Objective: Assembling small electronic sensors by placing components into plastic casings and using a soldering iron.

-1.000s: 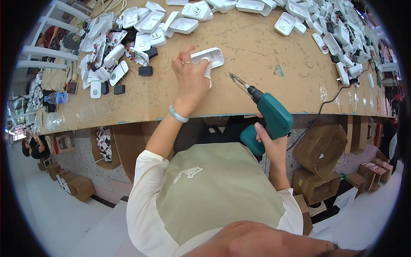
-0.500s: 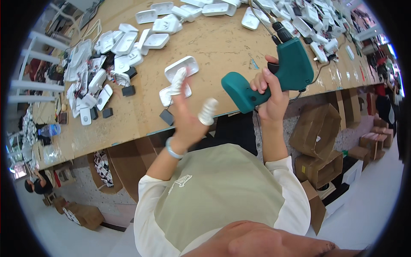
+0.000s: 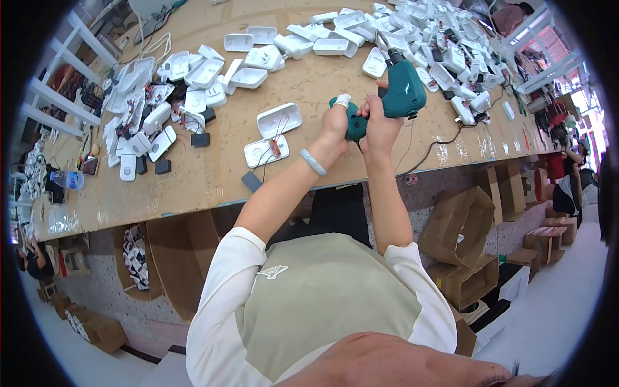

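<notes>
A green power drill [image 3: 405,91] is held above the table with its chuck pointing away from me. My right hand [image 3: 382,126] is wrapped round the drill's handle. At the drill's base, my left hand [image 3: 335,124] is closed on it, with white wrapping on a finger and a pale bracelet at the wrist. Left of the hands lies an opened white plastic casing. Its hollow shell [image 3: 279,120] rests behind the flat half [image 3: 258,153], which carries thin wires and a small reddish part. Beside it sits a small dark block [image 3: 251,181].
White casings, wires and dark blocks form a pile [image 3: 155,122] at left and a larger pile [image 3: 445,48] at back right. A black cable [image 3: 445,142] trails along the table's right side. Cardboard boxes [image 3: 461,226] stand below the front edge.
My left hand has moved right from above the open casing and closed on the drill's base. The drill has shifted slightly left in view. The casing halves are now uncovered.
</notes>
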Available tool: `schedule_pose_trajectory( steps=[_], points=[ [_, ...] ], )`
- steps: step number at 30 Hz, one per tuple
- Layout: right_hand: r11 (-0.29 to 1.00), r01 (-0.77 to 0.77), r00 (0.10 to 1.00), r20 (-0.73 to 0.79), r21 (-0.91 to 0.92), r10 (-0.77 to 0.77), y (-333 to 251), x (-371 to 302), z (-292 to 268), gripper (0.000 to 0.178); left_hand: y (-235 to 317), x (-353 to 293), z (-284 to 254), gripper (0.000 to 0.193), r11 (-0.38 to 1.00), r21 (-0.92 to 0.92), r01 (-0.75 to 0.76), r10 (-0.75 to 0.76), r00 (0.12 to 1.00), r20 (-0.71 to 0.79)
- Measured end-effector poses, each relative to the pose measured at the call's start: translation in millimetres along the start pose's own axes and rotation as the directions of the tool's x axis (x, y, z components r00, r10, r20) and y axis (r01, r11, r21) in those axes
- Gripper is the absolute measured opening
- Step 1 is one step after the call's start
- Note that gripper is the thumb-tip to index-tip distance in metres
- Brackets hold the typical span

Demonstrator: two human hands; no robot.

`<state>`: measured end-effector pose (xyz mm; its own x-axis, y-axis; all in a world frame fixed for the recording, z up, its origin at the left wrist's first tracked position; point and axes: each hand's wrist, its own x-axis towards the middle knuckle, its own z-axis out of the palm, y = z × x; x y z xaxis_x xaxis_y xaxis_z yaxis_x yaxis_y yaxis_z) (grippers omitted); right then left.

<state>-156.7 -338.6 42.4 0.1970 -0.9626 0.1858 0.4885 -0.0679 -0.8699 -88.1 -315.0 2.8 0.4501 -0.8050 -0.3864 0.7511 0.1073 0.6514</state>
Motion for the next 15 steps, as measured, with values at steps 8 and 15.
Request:
schedule_pose_trajectory(
  steps=[8,15],
  points=[
    [0.998,-0.047,0.996,-0.077,0.05,0.051,-18,-22,-7,0.031,70,60,-1,0.031,0.994,-0.111,-0.011,0.007,0.999,-0.035],
    [0.985,-0.17,0.975,-0.149,-0.022,0.165,-20,-36,-85,0.034,170,-93,-67,0.035,0.412,0.446,-0.794,0.743,0.576,0.34]
  ],
)
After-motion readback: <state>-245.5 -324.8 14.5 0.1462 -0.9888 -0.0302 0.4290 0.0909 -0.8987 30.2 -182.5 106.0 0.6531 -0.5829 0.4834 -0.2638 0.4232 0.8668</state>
